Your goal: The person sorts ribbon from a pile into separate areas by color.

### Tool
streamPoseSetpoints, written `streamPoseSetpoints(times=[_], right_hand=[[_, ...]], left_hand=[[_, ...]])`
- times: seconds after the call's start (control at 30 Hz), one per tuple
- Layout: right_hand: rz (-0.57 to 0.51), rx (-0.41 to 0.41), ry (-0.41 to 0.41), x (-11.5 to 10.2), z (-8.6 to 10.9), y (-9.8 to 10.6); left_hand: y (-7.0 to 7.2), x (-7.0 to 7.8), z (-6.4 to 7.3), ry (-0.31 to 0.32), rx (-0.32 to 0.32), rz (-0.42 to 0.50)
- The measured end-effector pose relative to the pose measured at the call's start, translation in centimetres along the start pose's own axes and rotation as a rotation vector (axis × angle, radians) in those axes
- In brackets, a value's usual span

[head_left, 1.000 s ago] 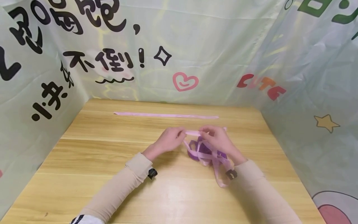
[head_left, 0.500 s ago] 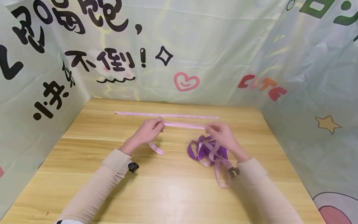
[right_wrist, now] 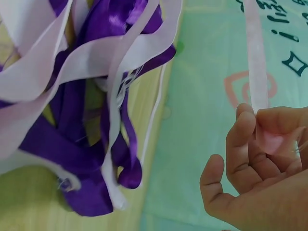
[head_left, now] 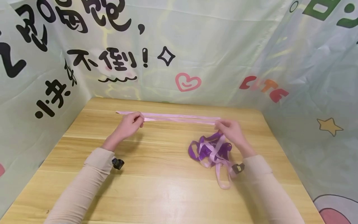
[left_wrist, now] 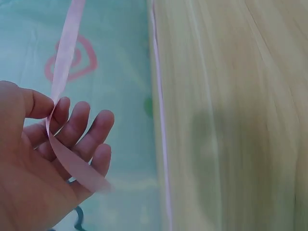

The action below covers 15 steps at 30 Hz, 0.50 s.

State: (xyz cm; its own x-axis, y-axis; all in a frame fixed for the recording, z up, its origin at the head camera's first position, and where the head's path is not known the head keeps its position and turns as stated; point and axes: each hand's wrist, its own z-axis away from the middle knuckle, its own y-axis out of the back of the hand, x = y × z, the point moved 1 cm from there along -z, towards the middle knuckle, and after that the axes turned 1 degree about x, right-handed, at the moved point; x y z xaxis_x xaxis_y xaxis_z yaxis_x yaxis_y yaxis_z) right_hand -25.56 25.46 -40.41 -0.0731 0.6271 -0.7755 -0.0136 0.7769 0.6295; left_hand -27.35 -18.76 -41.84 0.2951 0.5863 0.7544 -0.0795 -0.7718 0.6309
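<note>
The pink ribbon (right_wrist: 257,62) runs straight above the desk (head_left: 156,193), left hand (head_left: 130,124) and right hand (head_left: 230,130) each pinching near an end! It looks light, limp, probably slippery: thumb-and-finger holds close to both ends should keep it flat.

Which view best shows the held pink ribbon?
The head view: it alone shows the pink ribbon spanning grip to grip. The left wrist view shows the left hand pinching near one end; the right wrist view, the right hand near the other.
</note>
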Motion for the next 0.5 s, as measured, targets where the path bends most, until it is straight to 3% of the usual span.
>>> streamPoseSetpoints(times=[0.37, 0.5], right_hand=[[-0.059, 0.017, -0.119, 1.9, -0.9, 0.7], [-0.057, 0.011, -0.135, 2.4, -1.4, 0.6]], left_hand=[[2.1, -3.7, 0.3, 0.020, 0.119, -0.096], [2.4, -4.7, 0.3, 0.037, 0.127, -0.123]])
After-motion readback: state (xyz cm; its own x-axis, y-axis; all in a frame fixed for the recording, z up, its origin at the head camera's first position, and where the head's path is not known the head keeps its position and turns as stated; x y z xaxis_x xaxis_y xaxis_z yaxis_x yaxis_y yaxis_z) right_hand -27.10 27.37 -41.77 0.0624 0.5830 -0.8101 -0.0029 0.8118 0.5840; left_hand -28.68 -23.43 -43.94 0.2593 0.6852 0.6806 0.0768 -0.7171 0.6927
